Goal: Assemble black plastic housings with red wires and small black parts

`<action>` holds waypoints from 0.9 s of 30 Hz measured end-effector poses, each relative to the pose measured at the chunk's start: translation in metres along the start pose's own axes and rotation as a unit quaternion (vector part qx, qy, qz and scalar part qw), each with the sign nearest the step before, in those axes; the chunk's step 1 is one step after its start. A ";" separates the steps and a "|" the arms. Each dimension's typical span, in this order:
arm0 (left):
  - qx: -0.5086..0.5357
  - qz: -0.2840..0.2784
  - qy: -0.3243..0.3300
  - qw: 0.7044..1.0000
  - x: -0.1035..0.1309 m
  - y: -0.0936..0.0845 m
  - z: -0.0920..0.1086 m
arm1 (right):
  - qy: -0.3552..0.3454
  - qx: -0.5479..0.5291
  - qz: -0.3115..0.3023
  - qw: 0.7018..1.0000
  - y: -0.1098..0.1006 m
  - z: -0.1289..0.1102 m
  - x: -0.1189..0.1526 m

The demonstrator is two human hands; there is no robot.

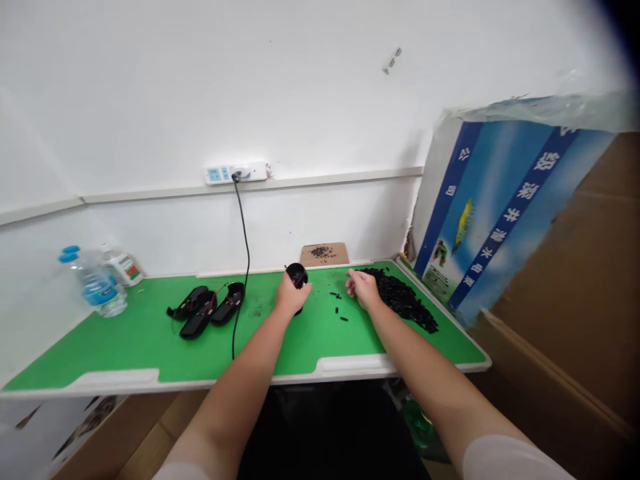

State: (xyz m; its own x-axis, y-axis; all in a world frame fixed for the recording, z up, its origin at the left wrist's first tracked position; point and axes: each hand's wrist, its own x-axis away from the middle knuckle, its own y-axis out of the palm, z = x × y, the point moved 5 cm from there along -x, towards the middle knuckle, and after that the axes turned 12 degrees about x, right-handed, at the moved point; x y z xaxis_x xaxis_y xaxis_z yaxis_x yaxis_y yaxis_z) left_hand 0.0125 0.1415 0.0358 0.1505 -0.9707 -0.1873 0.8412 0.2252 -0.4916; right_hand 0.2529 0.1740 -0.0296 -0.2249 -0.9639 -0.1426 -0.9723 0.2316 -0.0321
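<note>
My left hand [291, 295] is wrapped round a black plastic housing [297, 273] with an open top, held upright over the green table. To the right, my right hand [363, 288] has its fingers curled together by the left edge of a heap of small black parts [405, 299]. Whether a part is between those fingertips is too small to make out. Several loose black pieces [344, 319] lie between the two hands. Farther left, more black housings [199, 323] with red wires rest in a group.
A brown board [330, 253] with tiny dark bits lies at the table's back edge. A black cable [245, 233] drops from the power strip [235, 173] across the green table [135, 340]. Bottles [100, 293] stand far left; a large blue-white carton [500, 193] stands right.
</note>
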 end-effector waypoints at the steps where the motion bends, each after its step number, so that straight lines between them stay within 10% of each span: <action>1: -0.015 -0.007 0.002 1.000 0.003 -0.004 0.002 | 0.005 -0.009 0.003 1.000 -0.001 0.002 0.000; 13: -0.315 -0.120 0.043 0.941 0.046 -0.128 -0.032 | 0.019 -0.028 -0.036 0.999 0.001 0.007 0.000; 27: -0.391 -0.067 0.006 0.918 0.055 -0.142 -0.058 | 0.015 0.006 -0.037 0.999 -0.004 0.007 0.002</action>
State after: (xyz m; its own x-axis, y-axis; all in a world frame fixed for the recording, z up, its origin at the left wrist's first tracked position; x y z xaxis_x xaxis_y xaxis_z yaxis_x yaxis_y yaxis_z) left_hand -0.1287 0.0610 0.0456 0.0635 -0.9942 -0.0867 0.2219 0.0988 -0.9700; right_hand 0.2567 0.1723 -0.0369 -0.1537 -0.9821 -0.1087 -0.9857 0.1601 -0.0525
